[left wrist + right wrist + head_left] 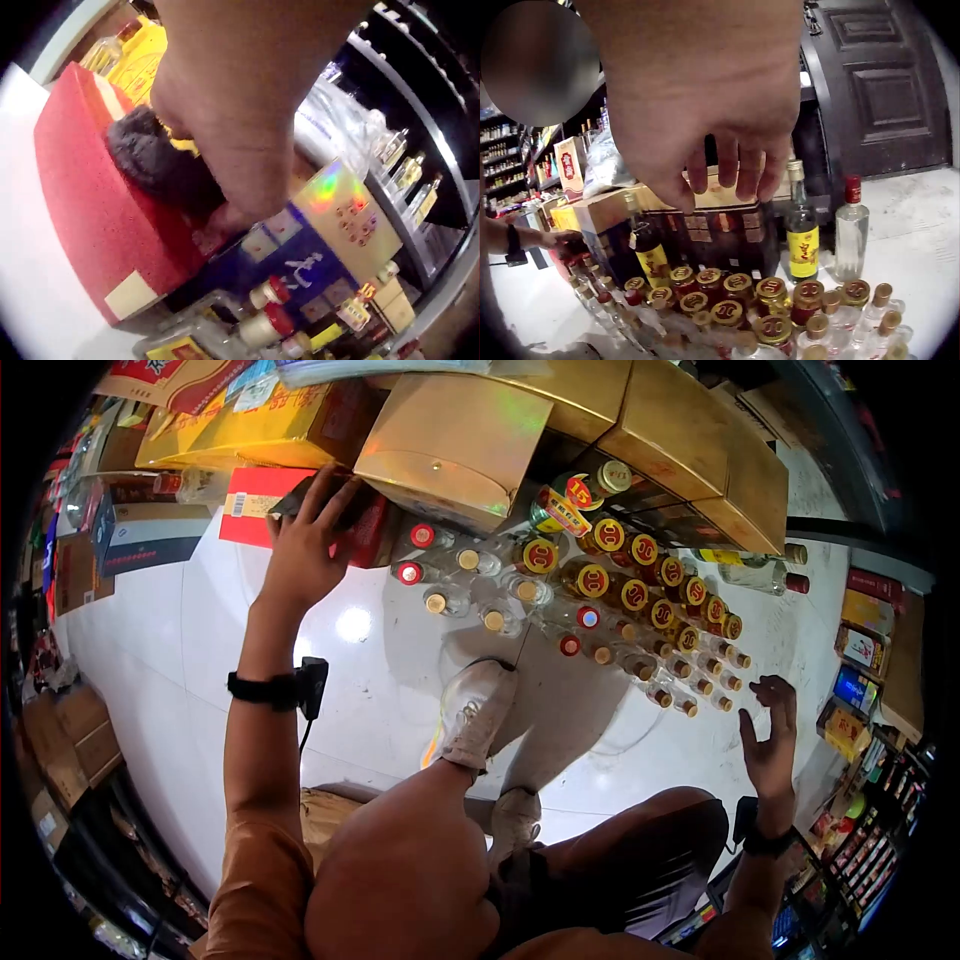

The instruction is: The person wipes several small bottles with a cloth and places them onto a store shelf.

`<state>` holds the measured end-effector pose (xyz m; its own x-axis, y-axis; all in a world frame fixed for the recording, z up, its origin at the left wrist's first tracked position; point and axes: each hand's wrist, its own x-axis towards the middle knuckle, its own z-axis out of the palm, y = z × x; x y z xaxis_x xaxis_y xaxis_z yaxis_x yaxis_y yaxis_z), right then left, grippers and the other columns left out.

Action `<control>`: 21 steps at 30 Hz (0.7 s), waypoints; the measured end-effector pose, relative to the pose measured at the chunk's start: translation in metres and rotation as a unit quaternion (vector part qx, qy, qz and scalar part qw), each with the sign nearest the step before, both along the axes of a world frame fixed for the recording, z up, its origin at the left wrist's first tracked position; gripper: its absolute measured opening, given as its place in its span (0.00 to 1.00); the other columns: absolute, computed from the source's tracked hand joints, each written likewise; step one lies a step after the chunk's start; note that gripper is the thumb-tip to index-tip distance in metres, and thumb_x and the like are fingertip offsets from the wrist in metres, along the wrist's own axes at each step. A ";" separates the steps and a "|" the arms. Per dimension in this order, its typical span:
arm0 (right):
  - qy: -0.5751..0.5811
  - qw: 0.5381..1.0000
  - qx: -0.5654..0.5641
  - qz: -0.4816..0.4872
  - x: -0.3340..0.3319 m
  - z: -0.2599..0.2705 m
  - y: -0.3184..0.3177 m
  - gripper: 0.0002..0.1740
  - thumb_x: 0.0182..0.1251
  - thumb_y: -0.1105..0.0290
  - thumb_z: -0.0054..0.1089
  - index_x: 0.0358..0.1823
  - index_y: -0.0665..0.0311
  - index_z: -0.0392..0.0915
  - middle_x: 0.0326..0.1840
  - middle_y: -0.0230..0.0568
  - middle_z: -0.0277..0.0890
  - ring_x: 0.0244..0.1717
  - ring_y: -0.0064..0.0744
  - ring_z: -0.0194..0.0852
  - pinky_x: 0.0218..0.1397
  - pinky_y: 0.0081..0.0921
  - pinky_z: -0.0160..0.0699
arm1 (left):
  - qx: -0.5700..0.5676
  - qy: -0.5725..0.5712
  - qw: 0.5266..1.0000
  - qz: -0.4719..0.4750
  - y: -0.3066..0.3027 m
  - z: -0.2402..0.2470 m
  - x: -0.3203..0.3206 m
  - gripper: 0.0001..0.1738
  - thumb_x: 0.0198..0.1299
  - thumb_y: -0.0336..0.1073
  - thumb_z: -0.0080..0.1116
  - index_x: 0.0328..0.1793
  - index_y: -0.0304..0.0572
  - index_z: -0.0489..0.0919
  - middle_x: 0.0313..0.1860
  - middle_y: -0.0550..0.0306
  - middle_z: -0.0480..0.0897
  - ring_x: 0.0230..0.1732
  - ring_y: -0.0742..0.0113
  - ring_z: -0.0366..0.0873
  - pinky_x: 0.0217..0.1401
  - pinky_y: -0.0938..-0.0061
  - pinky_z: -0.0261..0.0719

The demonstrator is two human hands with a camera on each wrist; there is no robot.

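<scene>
My left hand (308, 555) is at the red box (250, 500), gripping a bunched dark grey cloth (154, 157) against it. In the left wrist view the cloth lies on the red box (97, 180), partly hidden under the hand (232, 150). To the right, my right hand (772, 745) is held in the air beside the bottles with loosely bent fingers and nothing in it. Gold-capped jars (632, 594) and clear bottles (525, 592) stand in rows on the floor between the hands. The right wrist view shows this hand (705, 112) above the gold lids (727, 312).
Gold cartons (455, 440) and a yellow box (235, 425) stand behind the bottles. A blue-grey box (155, 535) is at the left. Two bottles (755, 578) stand apart near the dark door (877, 97). My shoe (480, 705) is close to the front bottles.
</scene>
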<state>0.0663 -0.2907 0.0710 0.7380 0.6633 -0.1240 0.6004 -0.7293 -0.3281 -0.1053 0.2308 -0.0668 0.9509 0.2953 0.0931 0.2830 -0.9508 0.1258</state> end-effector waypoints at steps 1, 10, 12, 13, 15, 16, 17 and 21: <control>0.028 1.000 0.007 0.001 -0.005 0.000 0.006 0.24 0.52 0.87 0.62 0.52 0.65 0.72 0.55 0.49 0.69 0.53 0.45 0.71 0.48 0.31 0.76 | -0.053 0.018 0.998 0.029 -0.002 0.010 -0.005 0.38 0.50 0.27 0.53 0.72 0.62 0.65 0.74 0.52 0.61 0.62 0.42 0.71 0.63 0.47 0.67; 0.115 0.980 -0.072 0.144 -0.028 0.012 0.078 0.22 0.54 0.76 0.66 0.53 0.59 0.76 0.46 0.45 0.75 0.41 0.46 0.78 0.44 0.36 0.80 | -0.170 0.063 0.982 -0.054 -0.042 0.005 -0.011 0.48 0.46 0.32 0.70 0.75 0.51 0.59 0.64 0.47 0.70 0.66 0.45 0.64 0.68 0.59 0.66; 0.140 0.975 -0.102 0.141 -0.031 0.020 0.093 0.22 0.55 0.74 0.66 0.53 0.58 0.76 0.46 0.44 0.75 0.43 0.45 0.78 0.44 0.36 0.79 | -0.145 0.061 0.985 -0.071 -0.046 -0.013 -0.011 0.50 0.43 0.34 0.72 0.75 0.51 0.59 0.64 0.47 0.69 0.67 0.46 0.63 0.69 0.58 0.64; 0.143 0.970 -0.112 0.163 -0.033 0.022 0.099 0.21 0.55 0.72 0.65 0.53 0.58 0.76 0.47 0.44 0.75 0.43 0.44 0.78 0.44 0.36 0.79 | -0.117 0.058 0.987 -0.089 -0.048 -0.020 -0.011 0.53 0.41 0.36 0.74 0.75 0.51 0.58 0.65 0.48 0.69 0.68 0.46 0.62 0.71 0.57 0.62; 0.132 0.965 -0.103 0.203 -0.036 0.023 0.106 0.20 0.57 0.68 0.65 0.53 0.58 0.76 0.47 0.43 0.75 0.43 0.42 0.78 0.44 0.35 0.79 | -0.096 0.042 0.990 -0.095 -0.048 -0.027 -0.008 0.53 0.39 0.37 0.75 0.74 0.49 0.59 0.65 0.49 0.69 0.69 0.46 0.62 0.71 0.56 0.61; 0.127 0.965 -0.105 0.206 -0.037 0.023 0.109 0.20 0.57 0.68 0.65 0.53 0.58 0.76 0.47 0.43 0.75 0.43 0.42 0.78 0.44 0.35 0.79 | -0.071 0.029 0.992 -0.104 -0.046 -0.030 -0.005 0.53 0.37 0.39 0.77 0.72 0.47 0.60 0.66 0.49 0.69 0.69 0.46 0.62 0.71 0.54 0.60; 0.142 0.963 -0.108 0.200 -0.039 0.024 0.111 0.20 0.57 0.68 0.65 0.53 0.58 0.76 0.47 0.43 0.75 0.43 0.43 0.78 0.45 0.35 0.78 | -0.072 0.025 0.992 -0.101 -0.042 -0.033 -0.002 0.53 0.37 0.39 0.77 0.72 0.47 0.60 0.66 0.49 0.69 0.69 0.46 0.62 0.71 0.54 0.60; 0.159 0.966 -0.100 0.179 -0.043 0.027 0.111 0.22 0.55 0.69 0.68 0.53 0.58 0.76 0.48 0.43 0.75 0.44 0.45 0.78 0.46 0.35 0.79 | -0.124 0.020 0.983 -0.134 -0.037 -0.042 0.005 0.49 0.37 0.41 0.77 0.68 0.46 0.63 0.64 0.51 0.71 0.68 0.52 0.64 0.71 0.55 0.58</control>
<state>0.0237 -0.1801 0.0979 0.3697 0.8082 -0.4584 0.7176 -0.5618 -0.4117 -0.1006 0.1942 -0.1088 0.9990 0.0435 0.0109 0.0367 -0.9335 0.3566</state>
